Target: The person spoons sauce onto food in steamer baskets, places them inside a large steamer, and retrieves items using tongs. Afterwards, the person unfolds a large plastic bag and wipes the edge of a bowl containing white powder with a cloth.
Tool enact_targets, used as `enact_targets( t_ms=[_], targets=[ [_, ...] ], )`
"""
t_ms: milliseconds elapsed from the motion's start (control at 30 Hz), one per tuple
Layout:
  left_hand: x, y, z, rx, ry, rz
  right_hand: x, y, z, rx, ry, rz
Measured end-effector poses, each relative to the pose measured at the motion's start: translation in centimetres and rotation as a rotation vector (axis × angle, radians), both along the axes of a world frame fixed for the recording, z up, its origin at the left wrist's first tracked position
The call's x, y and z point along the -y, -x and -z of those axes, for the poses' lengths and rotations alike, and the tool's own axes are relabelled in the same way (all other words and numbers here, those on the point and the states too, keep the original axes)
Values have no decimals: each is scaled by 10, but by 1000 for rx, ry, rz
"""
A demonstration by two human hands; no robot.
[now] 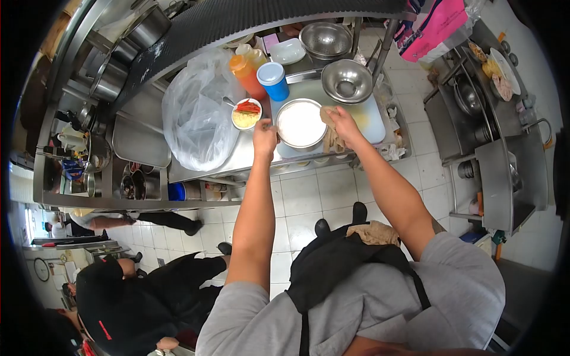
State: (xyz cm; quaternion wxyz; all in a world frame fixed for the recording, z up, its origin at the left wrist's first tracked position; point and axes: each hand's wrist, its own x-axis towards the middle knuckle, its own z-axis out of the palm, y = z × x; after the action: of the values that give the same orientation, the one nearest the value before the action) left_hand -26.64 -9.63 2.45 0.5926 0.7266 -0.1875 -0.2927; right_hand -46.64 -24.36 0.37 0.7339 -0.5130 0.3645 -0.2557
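A round metal bowl with white contents (300, 123) stands on the counter between my hands. My left hand (265, 139) is at the bowl's left edge, its fingers closed; whether they grip the rim is too small to tell. In my right hand (342, 126) is a brown cloth (332, 140), held against the bowl's right side and hanging down. Left of the bowl sits a small white bowl (246, 114) with red strips and yellow shreds, a spoon leaning in it. Behind are a blue container with a pale lid (274, 82) and an orange squeeze bottle (247, 76).
A large clear plastic bag (199, 113) lies at the left. Metal bowls (347, 82) stand at the back right on a cutting board (374, 118). A ribbed shelf (249, 24) overhangs the counter. Another person in black (148, 296) is at the lower left.
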Motion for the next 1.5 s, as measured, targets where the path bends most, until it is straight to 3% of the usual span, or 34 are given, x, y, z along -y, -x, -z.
enact_targets(
  t_ms=[100,233,333,433,533,633,733,800,867,900,933,967,1033,1100,1200,1300,1400,1500],
  targets=[
    [-22,42,-24,-259,-76,-89,2,-7,3,-20,75,89],
    [-18,100,-2,-551,140,-223,17,-15,33,22,64,77],
    [2,119,-6,-636,213,-395,23,-16,40,-134,41,40],
    [14,120,-7,-623,250,-531,14,-7,54,-266,206,272],
    [16,99,-5,-538,248,-582,-27,36,4,0,32,512],
    [8,79,-25,-606,145,-435,-71,40,33,146,403,545],
    [-5,80,-64,-629,5,-252,-78,24,3,2,897,527],
    [-15,78,-89,-603,-6,-142,-47,21,-18,92,898,504],
    [-25,75,-122,-619,1,-99,-17,24,-58,222,607,274],
    [-27,76,-139,-635,-1,-83,4,19,-66,267,416,44],
    [-28,79,-155,-615,-9,-70,32,4,-52,308,399,-170],
    [-29,85,-169,-606,17,-25,38,9,-78,435,221,-268],
    [-32,86,-186,-760,84,97,44,8,-106,351,-318,-590],
    [-29,100,-196,-832,156,122,47,-65,-26,942,-641,-902],
    [-32,110,-188,-958,281,47,-12,-59,-50,1332,-879,-713],
    [-42,113,-165,-940,328,28,-62,-28,-72,1455,-957,-567],
    [-53,123,-139,-712,308,-133,-82,-2,-57,1240,-1016,-477],
    [-73,125,-105,-475,309,-354,-90,-4,-8,775,-1139,-408]
  ],
)
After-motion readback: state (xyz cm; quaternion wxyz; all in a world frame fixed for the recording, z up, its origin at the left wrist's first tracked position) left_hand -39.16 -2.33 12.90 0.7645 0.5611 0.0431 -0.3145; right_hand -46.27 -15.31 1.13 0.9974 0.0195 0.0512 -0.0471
